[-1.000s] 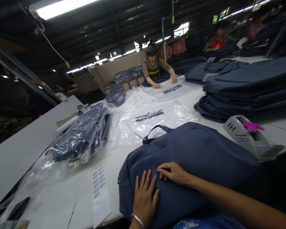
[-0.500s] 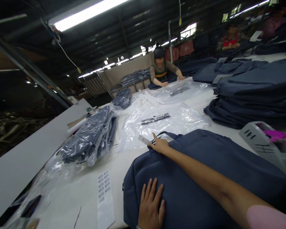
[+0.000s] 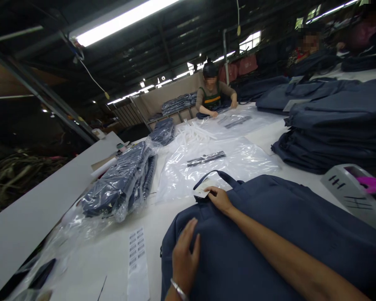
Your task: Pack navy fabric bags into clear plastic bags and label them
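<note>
A large dark blue bag (image 3: 257,234) lies on the table in front of me, its carry handle (image 3: 227,177) arching up at the far edge. Beside that handle, my right hand (image 3: 221,200) pinches a pale hang tag (image 3: 203,191) between thumb and fingers. My left hand (image 3: 185,253), with a silver bangle on its wrist, is over the bag's left end. Its fingers are stretched out, and nothing is in them. Whether the left fingertips touch the fabric I cannot tell.
Plastic-wrapped blue bags (image 3: 119,179) lie to the left, near a barcode sticker sheet (image 3: 137,259). Clear plastic bags (image 3: 207,167) cover the middle. At right stand a stack of blue bags (image 3: 338,133) and a grey holder (image 3: 347,188). A co-worker (image 3: 214,94) works across the table.
My left hand has lifted from lying flat on the bag and turned on its side. My right hand now pinches the tag, which has turned and shifted right.
</note>
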Action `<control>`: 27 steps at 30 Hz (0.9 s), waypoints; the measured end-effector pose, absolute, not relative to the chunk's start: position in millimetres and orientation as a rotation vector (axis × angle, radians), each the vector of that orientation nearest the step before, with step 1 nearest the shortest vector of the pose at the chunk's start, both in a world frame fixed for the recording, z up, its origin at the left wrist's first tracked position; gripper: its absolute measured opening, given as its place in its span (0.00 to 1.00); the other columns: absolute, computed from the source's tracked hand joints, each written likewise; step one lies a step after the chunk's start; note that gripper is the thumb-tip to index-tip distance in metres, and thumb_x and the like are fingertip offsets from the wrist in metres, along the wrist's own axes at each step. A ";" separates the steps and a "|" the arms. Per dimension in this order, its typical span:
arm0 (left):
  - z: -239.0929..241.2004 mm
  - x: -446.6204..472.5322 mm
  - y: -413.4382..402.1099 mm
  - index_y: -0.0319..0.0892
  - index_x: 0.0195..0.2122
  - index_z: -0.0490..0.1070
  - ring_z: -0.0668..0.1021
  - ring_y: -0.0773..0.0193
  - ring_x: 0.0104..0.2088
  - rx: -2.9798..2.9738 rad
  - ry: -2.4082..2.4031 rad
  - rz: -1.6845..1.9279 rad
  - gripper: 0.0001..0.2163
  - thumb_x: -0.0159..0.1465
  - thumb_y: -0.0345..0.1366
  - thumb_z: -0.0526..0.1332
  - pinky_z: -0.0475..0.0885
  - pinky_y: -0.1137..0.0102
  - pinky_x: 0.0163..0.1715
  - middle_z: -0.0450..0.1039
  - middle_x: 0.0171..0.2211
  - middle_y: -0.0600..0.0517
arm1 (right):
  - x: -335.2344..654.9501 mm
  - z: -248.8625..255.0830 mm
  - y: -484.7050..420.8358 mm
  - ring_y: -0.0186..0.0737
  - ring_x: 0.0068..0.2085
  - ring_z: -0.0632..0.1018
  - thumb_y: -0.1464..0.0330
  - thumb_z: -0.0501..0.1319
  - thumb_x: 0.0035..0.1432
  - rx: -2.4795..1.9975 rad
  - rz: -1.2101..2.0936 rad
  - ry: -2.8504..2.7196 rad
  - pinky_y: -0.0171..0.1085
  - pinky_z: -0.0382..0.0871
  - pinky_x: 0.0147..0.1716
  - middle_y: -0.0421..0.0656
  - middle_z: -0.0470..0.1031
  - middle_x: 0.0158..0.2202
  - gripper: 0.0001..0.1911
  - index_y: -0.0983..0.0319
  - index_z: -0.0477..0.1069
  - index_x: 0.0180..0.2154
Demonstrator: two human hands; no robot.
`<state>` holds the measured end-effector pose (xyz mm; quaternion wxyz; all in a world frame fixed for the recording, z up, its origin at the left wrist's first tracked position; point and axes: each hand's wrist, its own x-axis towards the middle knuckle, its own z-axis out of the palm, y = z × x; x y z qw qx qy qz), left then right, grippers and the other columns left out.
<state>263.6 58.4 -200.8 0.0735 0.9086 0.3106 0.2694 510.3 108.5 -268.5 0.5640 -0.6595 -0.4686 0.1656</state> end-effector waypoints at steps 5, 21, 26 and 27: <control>-157.4 312.6 135.1 0.53 0.69 0.47 0.49 0.47 0.69 3.078 0.950 0.753 0.38 0.60 0.20 0.56 0.58 0.46 0.64 0.44 0.71 0.44 | 502.0 -274.4 88.3 0.43 0.42 0.78 0.75 0.55 0.56 -1.420 0.227 -1.193 0.42 0.72 0.46 0.44 0.79 0.38 0.14 0.59 0.77 0.37; -113.6 390.2 193.4 0.41 0.45 0.72 0.52 0.51 0.69 3.510 -0.265 0.129 0.08 0.65 0.32 0.59 0.58 0.51 0.65 0.50 0.69 0.46 | 509.9 -263.0 85.7 0.48 0.58 0.71 0.77 0.53 0.58 -1.007 0.231 -1.491 0.47 0.67 0.55 0.45 0.79 0.44 0.17 0.57 0.80 0.34; -138.3 358.6 183.9 0.45 0.42 0.74 0.75 0.57 0.53 3.437 0.035 0.745 0.08 0.63 0.28 0.62 0.71 0.60 0.55 0.76 0.52 0.49 | 512.0 -266.9 95.5 0.46 0.45 0.78 0.74 0.54 0.53 -0.997 0.648 -0.888 0.48 0.69 0.52 0.43 0.79 0.33 0.13 0.59 0.76 0.24; -144.8 352.8 178.9 0.45 0.40 0.75 0.77 0.58 0.48 3.412 0.087 0.833 0.07 0.62 0.28 0.62 0.74 0.61 0.51 0.78 0.47 0.49 | 512.3 -268.3 98.9 0.45 0.43 0.79 0.72 0.53 0.54 -0.998 0.691 -0.781 0.48 0.70 0.51 0.43 0.79 0.34 0.13 0.59 0.76 0.26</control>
